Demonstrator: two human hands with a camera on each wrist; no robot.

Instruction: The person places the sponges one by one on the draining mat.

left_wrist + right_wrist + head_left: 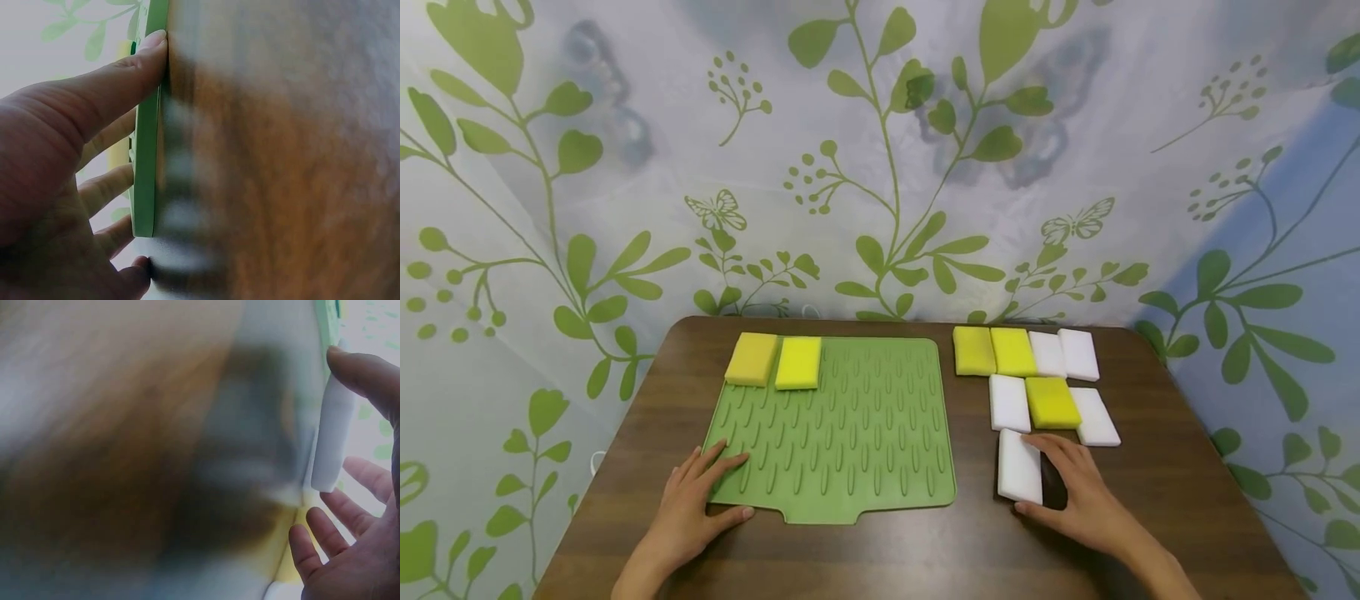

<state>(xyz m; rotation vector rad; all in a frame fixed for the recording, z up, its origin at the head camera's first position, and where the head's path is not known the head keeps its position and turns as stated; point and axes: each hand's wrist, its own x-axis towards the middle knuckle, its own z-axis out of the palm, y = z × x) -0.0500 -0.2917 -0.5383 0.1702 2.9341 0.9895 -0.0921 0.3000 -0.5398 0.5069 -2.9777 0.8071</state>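
Note:
My right hand (1078, 496) pinches a white sponge block (1019, 468) by its two ends, thumb at the near end and fingertips at the far one. In the right wrist view the white block (333, 434) stands between thumb and forefinger, the other fingers spread loosely. My left hand (685, 510) rests with spread fingers at the near left corner of a green ridged mat (850, 458). From the left wrist, the thumb lies along the mat's edge (147, 156). Two yellow sponges (798, 363) sit side by side at the mat's far left corner.
Right of the mat, several white and yellow sponges lie in two loose rows on the brown wooden table (910, 554). A yellow sponge (1053, 403) and a white sponge (1094, 416) lie just beyond my right hand. A leaf-patterned curtain (880, 167) hangs behind the table.

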